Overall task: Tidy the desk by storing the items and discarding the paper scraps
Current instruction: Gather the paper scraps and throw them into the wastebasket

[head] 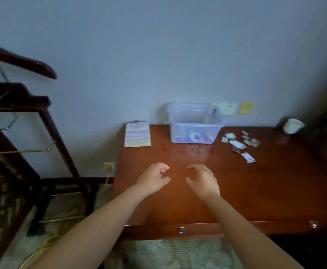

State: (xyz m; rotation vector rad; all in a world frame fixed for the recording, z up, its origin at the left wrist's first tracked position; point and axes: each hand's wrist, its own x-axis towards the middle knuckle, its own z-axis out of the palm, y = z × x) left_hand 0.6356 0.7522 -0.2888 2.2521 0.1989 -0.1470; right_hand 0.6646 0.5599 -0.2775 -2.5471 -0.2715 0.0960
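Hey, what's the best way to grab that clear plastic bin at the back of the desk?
Probably with both hands on the clear plastic bin's two short side walls, just under the flared rim, coming in from the left and right. It sits upright and open-topped against the wall, with the notepad to its left and the paper scraps to its right.

You face a grey-blue wall (158,45), dim light, a dark wooden rack (22,117) on your left, carpet (178,253) below
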